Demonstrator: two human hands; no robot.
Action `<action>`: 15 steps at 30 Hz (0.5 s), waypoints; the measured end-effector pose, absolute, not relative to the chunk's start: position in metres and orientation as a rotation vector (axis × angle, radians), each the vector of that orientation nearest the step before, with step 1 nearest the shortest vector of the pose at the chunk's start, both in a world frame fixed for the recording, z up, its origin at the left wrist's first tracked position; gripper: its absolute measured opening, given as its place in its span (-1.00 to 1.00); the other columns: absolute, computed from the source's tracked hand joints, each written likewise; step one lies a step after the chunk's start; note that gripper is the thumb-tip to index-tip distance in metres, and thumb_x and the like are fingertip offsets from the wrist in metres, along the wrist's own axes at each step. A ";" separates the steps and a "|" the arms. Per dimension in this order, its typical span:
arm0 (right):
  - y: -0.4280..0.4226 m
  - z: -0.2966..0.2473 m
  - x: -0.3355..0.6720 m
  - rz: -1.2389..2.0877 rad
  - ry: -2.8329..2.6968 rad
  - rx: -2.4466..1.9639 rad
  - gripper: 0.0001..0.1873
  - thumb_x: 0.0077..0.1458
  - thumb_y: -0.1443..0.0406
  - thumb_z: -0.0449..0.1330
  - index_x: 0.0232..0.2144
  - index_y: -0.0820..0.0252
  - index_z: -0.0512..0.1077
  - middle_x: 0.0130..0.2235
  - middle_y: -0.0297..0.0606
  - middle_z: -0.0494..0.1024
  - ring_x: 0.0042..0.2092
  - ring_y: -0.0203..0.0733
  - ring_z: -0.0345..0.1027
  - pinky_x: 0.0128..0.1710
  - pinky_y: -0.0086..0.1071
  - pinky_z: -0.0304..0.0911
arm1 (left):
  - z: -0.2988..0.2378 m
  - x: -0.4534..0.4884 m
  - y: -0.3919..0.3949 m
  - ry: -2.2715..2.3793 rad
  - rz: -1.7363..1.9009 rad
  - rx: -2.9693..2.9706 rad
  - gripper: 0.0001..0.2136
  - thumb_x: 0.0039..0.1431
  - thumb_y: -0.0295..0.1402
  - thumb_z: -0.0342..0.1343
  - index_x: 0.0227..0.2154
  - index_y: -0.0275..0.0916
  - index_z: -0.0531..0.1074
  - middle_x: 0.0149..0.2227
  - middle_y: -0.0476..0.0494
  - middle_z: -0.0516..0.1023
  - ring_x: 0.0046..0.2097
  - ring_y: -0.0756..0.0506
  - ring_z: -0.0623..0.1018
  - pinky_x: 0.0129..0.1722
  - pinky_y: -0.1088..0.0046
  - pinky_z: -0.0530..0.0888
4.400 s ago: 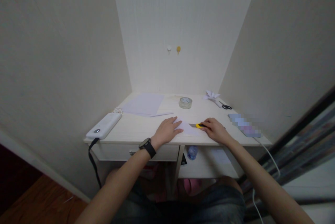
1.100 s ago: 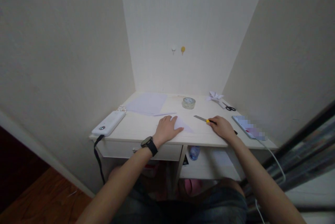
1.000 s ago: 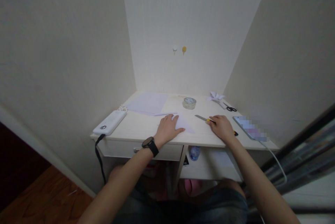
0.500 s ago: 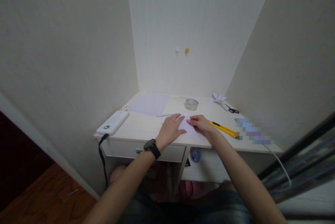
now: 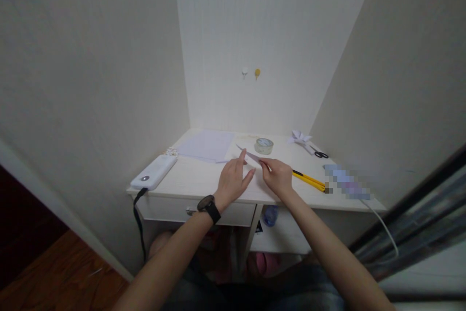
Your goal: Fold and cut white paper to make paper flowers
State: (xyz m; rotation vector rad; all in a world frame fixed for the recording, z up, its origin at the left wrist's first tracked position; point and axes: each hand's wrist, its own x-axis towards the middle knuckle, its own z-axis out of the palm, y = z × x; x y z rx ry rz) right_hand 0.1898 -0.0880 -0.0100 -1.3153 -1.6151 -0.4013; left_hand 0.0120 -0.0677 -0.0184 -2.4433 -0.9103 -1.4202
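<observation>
My right hand (image 5: pixel 277 175) pinches one end of a small folded piece of white paper (image 5: pixel 252 155), lifted off the white desk (image 5: pixel 196 178) and seen nearly edge-on. Beside it, my left hand (image 5: pixel 233 177) has its fingers apart, the index fingertip at or close to the paper; whether it touches I cannot tell. A black watch is on the left wrist. Behind the left hand lie flat white paper sheets (image 5: pixel 206 145). A roll of clear tape (image 5: pixel 264 145) stands just beyond the held paper.
A yellow utility knife (image 5: pixel 308 181) lies right of my right hand. Farther back are black-handled scissors (image 5: pixel 321 154) and a folded paper flower (image 5: pixel 300 137). A white power bank (image 5: pixel 154 172) with a black cable sits at the left edge. Walls enclose the desk.
The paper was flat on the desk under both hands; now my right hand has raised it and turned it edge-on. My left hand has let go of it, its fingers spreading.
</observation>
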 end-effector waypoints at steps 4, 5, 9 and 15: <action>-0.091 -0.018 0.177 -0.590 -1.652 -1.361 -0.74 0.20 0.28 0.12 -0.30 0.19 0.63 -0.31 -0.13 0.69 -0.31 -0.13 0.56 -0.28 -0.38 0.29 | -0.018 0.012 -0.070 -0.841 -1.292 -2.418 -0.51 0.38 -0.22 -0.04 0.26 -0.37 0.13 -0.11 -0.30 0.56 -0.07 -0.19 0.53 -0.03 0.21 0.47; -0.090 -0.019 0.176 -0.599 -1.640 -1.385 -0.75 0.19 0.28 0.14 -0.31 0.19 0.64 -0.33 -0.13 0.69 -0.32 -0.13 0.56 -0.29 -0.39 0.28 | -0.018 0.012 -0.070 -0.823 -1.254 -2.407 -0.55 0.39 -0.24 -0.06 0.23 -0.38 0.19 -0.10 -0.31 0.56 -0.06 -0.20 0.54 -0.02 0.21 0.47; -0.087 -0.021 0.179 -0.566 -1.599 -1.430 -0.78 0.18 0.26 0.19 -0.33 0.16 0.65 -0.32 -0.17 0.69 -0.31 -0.11 0.57 -0.28 -0.38 0.28 | -0.019 0.013 -0.071 -0.804 -1.232 -2.366 -0.61 0.40 -0.28 -0.07 0.17 -0.39 0.28 -0.09 -0.32 0.58 -0.06 -0.19 0.56 -0.02 0.23 0.49; -0.089 -0.021 0.184 -0.547 -1.616 -1.425 -0.81 0.18 0.25 0.23 -0.36 0.13 0.65 -0.28 -0.23 0.70 -0.29 -0.12 0.58 -0.29 -0.38 0.26 | -0.020 0.013 -0.070 -0.841 -1.254 -2.349 -0.61 0.39 -0.26 -0.06 0.15 -0.40 0.28 -0.08 -0.33 0.59 -0.08 -0.19 0.58 -0.05 0.23 0.51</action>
